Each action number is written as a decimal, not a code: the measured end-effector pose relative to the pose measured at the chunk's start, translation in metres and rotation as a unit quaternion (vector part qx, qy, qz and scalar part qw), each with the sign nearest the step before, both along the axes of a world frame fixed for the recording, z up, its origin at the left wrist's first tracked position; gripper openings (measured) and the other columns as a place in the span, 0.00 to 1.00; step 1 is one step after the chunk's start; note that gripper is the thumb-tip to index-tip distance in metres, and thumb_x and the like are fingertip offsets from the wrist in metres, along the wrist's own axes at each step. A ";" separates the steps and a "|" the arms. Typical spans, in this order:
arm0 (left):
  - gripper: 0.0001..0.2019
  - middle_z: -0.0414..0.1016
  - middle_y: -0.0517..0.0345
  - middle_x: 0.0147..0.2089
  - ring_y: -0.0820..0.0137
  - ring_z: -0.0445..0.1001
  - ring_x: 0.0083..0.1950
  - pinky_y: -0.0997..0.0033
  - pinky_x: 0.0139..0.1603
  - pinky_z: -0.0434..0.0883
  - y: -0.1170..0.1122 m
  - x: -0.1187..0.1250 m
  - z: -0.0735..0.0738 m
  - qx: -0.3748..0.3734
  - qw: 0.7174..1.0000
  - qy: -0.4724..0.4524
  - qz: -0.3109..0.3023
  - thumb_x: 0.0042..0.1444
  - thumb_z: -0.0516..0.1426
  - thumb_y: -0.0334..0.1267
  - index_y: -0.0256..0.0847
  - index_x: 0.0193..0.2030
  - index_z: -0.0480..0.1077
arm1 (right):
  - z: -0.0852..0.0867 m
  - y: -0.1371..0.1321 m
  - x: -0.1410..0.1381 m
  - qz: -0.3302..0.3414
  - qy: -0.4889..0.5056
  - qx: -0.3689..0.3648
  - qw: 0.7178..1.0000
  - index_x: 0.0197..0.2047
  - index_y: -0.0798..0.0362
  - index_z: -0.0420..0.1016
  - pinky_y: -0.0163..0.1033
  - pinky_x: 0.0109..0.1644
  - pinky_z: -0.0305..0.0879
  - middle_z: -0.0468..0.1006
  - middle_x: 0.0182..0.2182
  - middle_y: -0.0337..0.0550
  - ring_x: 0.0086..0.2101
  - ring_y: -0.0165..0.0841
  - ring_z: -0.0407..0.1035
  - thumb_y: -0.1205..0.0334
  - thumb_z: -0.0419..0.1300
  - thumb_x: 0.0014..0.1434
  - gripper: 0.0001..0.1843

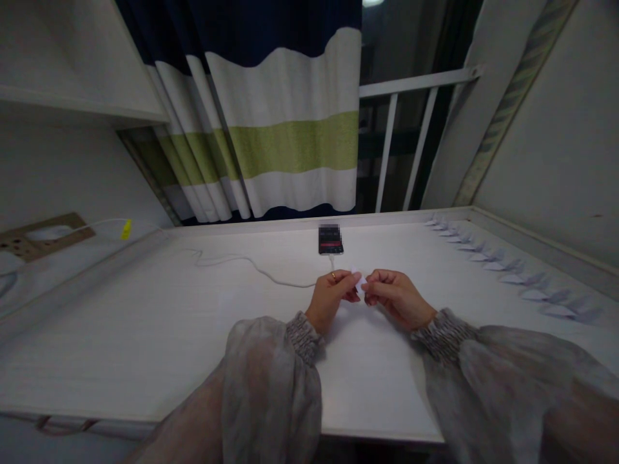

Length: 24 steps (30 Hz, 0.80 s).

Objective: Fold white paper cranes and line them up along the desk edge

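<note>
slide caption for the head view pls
Left hand and right hand hold a small white paper over a desk, folded papers lined up at right.

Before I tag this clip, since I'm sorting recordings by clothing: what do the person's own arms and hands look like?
Both arms are in loose, sheer grey sleeves with gathered, crinkled cuffs at the wrists. The left hand wears a thin gold-coloured ring; no ring shows on the right hand. Neither hand is gloved.
</note>
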<state>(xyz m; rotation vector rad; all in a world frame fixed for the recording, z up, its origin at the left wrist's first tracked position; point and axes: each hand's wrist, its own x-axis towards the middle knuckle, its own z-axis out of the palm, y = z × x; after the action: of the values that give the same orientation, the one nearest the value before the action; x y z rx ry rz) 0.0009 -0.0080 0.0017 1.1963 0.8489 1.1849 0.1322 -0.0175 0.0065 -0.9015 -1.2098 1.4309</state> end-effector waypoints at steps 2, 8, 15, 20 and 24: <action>0.12 0.65 0.63 0.16 0.79 0.63 0.18 0.78 0.23 0.62 0.000 0.001 0.000 0.008 1.000 0.002 0.019 0.38 0.61 0.43 0.34 0.20 0.68 | 0.000 0.001 0.001 -0.015 -0.013 0.008 1.000 0.17 0.55 0.66 0.32 0.23 0.56 0.67 0.12 0.33 0.16 0.24 0.60 0.61 0.65 0.37 0.11; 0.11 0.68 0.62 0.19 0.80 0.65 0.20 0.78 0.25 0.64 0.003 0.001 0.000 -0.003 0.993 -0.021 0.114 0.40 0.59 0.41 0.34 0.21 0.68 | -0.003 0.006 0.002 -0.108 -0.120 0.110 0.981 0.27 0.54 0.72 0.34 0.29 0.60 0.71 0.21 0.36 0.21 0.26 0.63 0.57 0.62 0.43 0.09; 0.11 0.68 0.62 0.19 0.78 0.68 0.22 0.76 0.28 0.65 0.004 0.001 -0.002 -0.015 0.992 -0.028 0.125 0.41 0.59 0.41 0.34 0.21 0.68 | -0.008 0.006 0.003 -0.122 -0.258 0.240 0.928 0.33 0.52 0.73 0.37 0.32 0.63 0.72 0.30 0.41 0.28 0.31 0.66 0.57 0.56 0.50 0.10; 0.10 0.68 0.61 0.18 0.78 0.67 0.22 0.76 0.29 0.65 0.003 0.002 -0.002 -0.001 0.996 -0.013 0.084 0.41 0.59 0.40 0.33 0.21 0.68 | -0.011 0.008 0.002 -0.145 -0.269 0.224 0.925 0.30 0.54 0.73 0.36 0.30 0.64 0.73 0.26 0.41 0.25 0.30 0.67 0.57 0.56 0.49 0.10; 0.09 0.72 0.60 0.25 0.77 0.69 0.27 0.75 0.34 0.65 0.002 0.003 -0.003 0.021 0.999 -0.043 0.021 0.38 0.62 0.35 0.34 0.29 0.71 | -0.010 0.010 0.002 -0.160 -0.205 0.163 0.952 0.30 0.56 0.74 0.35 0.29 0.66 0.75 0.25 0.41 0.23 0.28 0.68 0.57 0.58 0.47 0.11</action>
<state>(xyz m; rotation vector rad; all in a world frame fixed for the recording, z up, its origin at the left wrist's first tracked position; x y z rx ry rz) 0.0037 -0.0062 -0.0008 1.1573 0.7921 1.2843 0.1344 -0.0074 -0.0034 -1.1327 -1.4730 0.7746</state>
